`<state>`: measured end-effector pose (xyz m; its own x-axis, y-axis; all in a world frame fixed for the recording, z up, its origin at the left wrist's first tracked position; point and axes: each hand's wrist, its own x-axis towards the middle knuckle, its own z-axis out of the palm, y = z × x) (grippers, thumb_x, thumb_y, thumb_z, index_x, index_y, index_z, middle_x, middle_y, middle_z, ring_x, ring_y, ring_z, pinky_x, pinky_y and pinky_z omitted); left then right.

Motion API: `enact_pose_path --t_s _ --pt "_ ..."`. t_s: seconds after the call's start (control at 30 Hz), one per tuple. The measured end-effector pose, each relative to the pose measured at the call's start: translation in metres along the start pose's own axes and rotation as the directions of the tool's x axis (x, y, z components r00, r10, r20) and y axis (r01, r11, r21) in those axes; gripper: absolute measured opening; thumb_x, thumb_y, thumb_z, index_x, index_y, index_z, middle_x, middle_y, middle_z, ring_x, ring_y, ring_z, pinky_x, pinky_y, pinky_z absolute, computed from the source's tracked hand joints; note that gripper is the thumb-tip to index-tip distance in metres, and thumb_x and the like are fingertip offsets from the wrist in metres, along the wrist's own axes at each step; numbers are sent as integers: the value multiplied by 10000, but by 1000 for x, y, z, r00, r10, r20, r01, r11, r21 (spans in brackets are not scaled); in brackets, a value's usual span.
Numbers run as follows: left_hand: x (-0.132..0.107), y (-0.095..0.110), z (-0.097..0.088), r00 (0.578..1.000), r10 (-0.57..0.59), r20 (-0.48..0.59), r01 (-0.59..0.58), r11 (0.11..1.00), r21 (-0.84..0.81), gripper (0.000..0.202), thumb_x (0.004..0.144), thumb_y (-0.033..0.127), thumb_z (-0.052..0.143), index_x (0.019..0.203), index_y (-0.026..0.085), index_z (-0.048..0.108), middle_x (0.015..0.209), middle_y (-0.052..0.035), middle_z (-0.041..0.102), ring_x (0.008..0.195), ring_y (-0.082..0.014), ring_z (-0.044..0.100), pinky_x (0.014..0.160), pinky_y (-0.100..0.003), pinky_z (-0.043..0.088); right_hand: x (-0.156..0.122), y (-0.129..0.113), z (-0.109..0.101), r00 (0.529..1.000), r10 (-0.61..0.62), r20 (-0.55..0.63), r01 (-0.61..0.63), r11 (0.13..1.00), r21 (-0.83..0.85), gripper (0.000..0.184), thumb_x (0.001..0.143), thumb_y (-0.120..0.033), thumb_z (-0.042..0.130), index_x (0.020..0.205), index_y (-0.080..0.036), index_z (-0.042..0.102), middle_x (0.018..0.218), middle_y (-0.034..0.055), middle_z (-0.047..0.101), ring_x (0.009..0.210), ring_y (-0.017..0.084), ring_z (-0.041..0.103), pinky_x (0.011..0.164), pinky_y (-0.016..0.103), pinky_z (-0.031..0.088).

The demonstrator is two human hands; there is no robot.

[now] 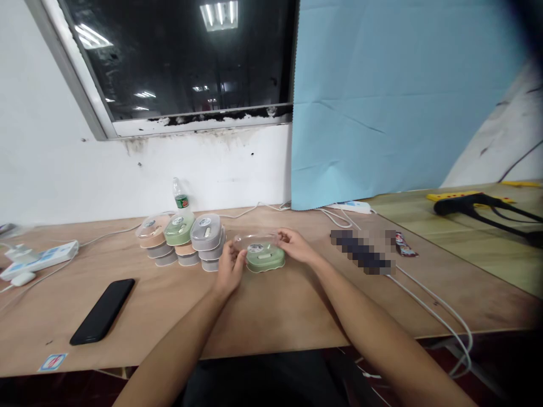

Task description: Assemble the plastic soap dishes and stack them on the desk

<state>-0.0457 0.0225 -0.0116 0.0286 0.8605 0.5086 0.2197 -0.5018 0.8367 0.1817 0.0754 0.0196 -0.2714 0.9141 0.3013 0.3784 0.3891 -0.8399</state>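
In the middle of the table sits a green oval container point(271, 261) with a pale tab on its top. A clear plastic lid point(259, 239) with a round label is over it, tilted and shifted a little to the back left. My left hand point(230, 267) grips the lid's left end between thumb and fingers. At the lid's right end, the fingers of my right hand point(293, 245) pinch its rim. Just left of my left hand stand stacked lidded containers, with a grey one point(206, 230), a green one point(180, 227) and a peach one point(151, 229) on top.
A plastic bottle point(181, 195) stands behind the stacks by the wall. A black phone point(103, 311) lies at the front left, near a white power strip point(42, 260). On the right are a small wrapper point(406, 245), a blurred-out dark object point(362, 251) and white cables point(436, 305).
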Motion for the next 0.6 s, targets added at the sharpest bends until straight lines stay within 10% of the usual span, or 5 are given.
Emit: enact_pose_path --t_s 0.33,0.6 --pt "9 1 -3 982 -189 3 187 976 107 494 858 553 482 1065 124 613 707 -22 625 664 -158 585 619 -256 444 -3 -1 -12 946 229 227 -282 931 234 406 687 -450 625 953 -145 589 674 -5 599 419 59 395 391 197 268" --pt "2 -5 2 953 -250 169 231 965 124 790 846 533 517 1455 116 236 700 4 631 698 -170 609 675 -280 455 3 7 -7 978 208 -11 -207 978 37 482 737 -645 534 706 -164 526 570 -21 518 467 77 391 453 212 296"
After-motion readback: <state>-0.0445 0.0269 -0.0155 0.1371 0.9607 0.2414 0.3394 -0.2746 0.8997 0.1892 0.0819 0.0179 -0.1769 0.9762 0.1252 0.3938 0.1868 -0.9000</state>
